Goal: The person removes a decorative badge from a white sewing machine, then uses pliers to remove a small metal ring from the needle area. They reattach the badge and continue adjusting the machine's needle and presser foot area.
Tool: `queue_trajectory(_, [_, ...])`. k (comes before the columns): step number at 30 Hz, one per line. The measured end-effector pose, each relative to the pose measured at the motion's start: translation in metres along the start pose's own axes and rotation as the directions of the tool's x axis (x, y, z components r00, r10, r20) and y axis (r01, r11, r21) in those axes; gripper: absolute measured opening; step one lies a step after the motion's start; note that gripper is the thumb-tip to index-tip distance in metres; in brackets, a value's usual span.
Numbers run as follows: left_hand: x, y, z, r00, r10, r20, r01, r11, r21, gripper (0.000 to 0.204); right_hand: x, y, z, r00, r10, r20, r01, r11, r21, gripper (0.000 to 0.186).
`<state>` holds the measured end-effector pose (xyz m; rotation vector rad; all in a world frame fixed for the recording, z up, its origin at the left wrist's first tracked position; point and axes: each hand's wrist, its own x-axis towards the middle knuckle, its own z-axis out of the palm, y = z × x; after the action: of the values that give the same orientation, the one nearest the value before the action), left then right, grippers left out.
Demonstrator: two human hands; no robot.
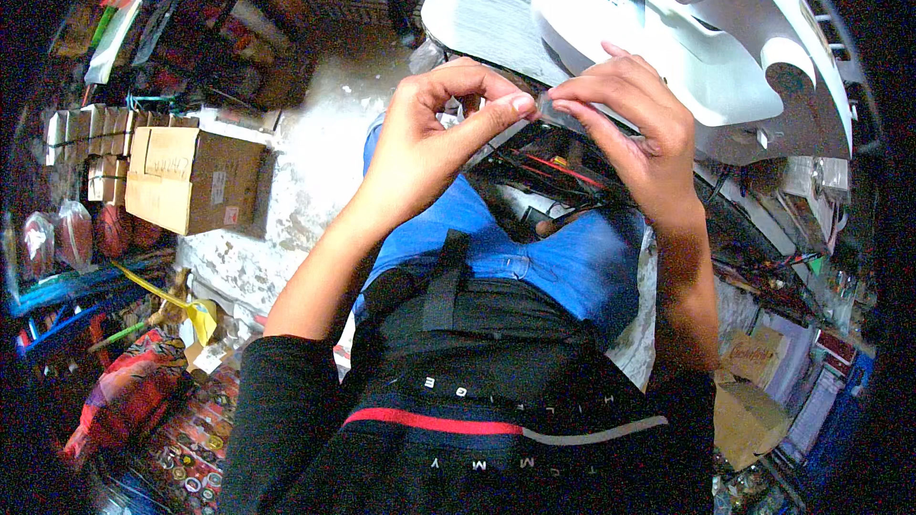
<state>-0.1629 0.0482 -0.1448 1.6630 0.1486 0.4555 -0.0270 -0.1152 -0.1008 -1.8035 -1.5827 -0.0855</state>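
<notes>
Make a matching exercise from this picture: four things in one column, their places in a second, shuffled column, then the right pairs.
Things:
1. left hand
2. cardboard box
3. white moulded panel
4. right hand

Places:
A. on the floor, far left
B. pinching a small clear piece from the right
C. above the hands, upper right
D. meeting the other hand's fingertips from the left

Pairs: 1-D, 2-A, 3-C, 4-B
</notes>
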Motion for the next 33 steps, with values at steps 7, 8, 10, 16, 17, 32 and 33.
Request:
queue_trajectory(7, [0.000,-0.003,0.005,0.987,-0.004,-0.162,0.011,0.999,0.039,0.013,-0.006,0.001,0.006,0.982,0.087,-0.166,-0.092,0.996,-0.020,0.007])
queue_trajectory(8, [0.002,-0.004,0.005,0.986,-0.001,-0.165,0.007,0.999,0.039,0.013,-0.007,0.003,0.006,0.977,0.123,-0.175,-0.130,0.991,-0.027,0.007])
queue_trajectory(10, [0.010,-0.008,0.006,0.985,0.000,-0.171,0.011,0.998,0.067,0.012,-0.009,0.009,0.007,0.957,0.206,-0.204,-0.220,0.974,-0.046,0.006])
queue_trajectory(16, [0.070,-0.035,0.007,0.884,0.425,-0.196,-0.344,0.874,0.342,0.014,-0.002,0.050,0.016,0.738,0.562,-0.372,-0.567,0.816,0.108,0.009])
queue_trajectory(17, [0.083,-0.040,0.009,0.857,0.482,-0.181,-0.390,0.837,0.385,0.014,-0.001,0.056,0.017,0.675,0.635,-0.375,-0.560,0.772,0.300,0.012])
queue_trajectory(32, [0.156,-0.064,0.037,0.880,0.476,0.001,-0.448,0.827,0.340,0.022,0.017,0.079,0.027,0.671,0.449,-0.590,-0.628,0.767,-0.130,0.013])
queue_trajectory(33, [0.154,-0.066,0.038,0.881,0.472,0.001,-0.446,0.831,0.334,0.022,0.018,0.077,0.028,0.653,0.471,-0.593,-0.671,0.723,-0.165,0.013])
